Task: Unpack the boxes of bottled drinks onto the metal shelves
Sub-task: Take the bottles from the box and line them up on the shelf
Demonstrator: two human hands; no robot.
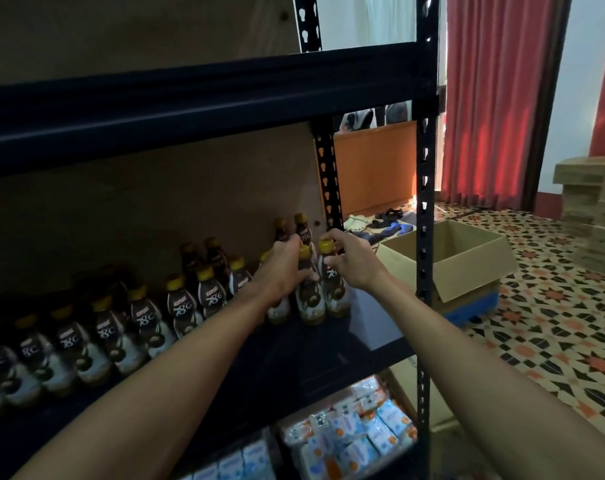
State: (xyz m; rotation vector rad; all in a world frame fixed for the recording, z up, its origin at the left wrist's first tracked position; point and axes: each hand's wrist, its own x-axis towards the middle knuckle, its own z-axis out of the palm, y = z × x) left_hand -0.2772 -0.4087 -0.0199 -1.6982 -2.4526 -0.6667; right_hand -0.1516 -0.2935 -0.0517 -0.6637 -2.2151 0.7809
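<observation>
Both hands work at the right end of the middle shelf [374, 336] of a dark metal shelving unit [424, 209]. The left hand [283, 268] is wrapped round the shoulders of the coffee bottles [309, 299] standing there – fingers curled closed over at least one bottle, though how many it grips cannot be told. The right hand [348, 259] sits at about three o'clock from it, thumb and fingers loosely pinched on the yellow cap [326, 245] and neck of the rightmost bottle [334, 292].

Three bottle bases show under the hands, all standing upright on the shelf, touching one another. Behind them, towards twelve o'clock, two more bottles [296, 230] stand by the back panel. From nine o'clock of the hands a double row of the same brown, yellow-capped bottles [145, 320] runs off to the left edge – roughly sixteen can be made out (the far left ones are too dark to count surely).

At three o'clock, past the front post, one open cardboard box [446, 258] sits on the patterned tile floor [554, 334], resting on something blue; its inside is not visible. At six o'clock, on the lower shelf, lie shrink-wrapped packs of blue-and-white cartons [349, 438]. A red curtain [495, 98] hangs at one o'clock.
</observation>
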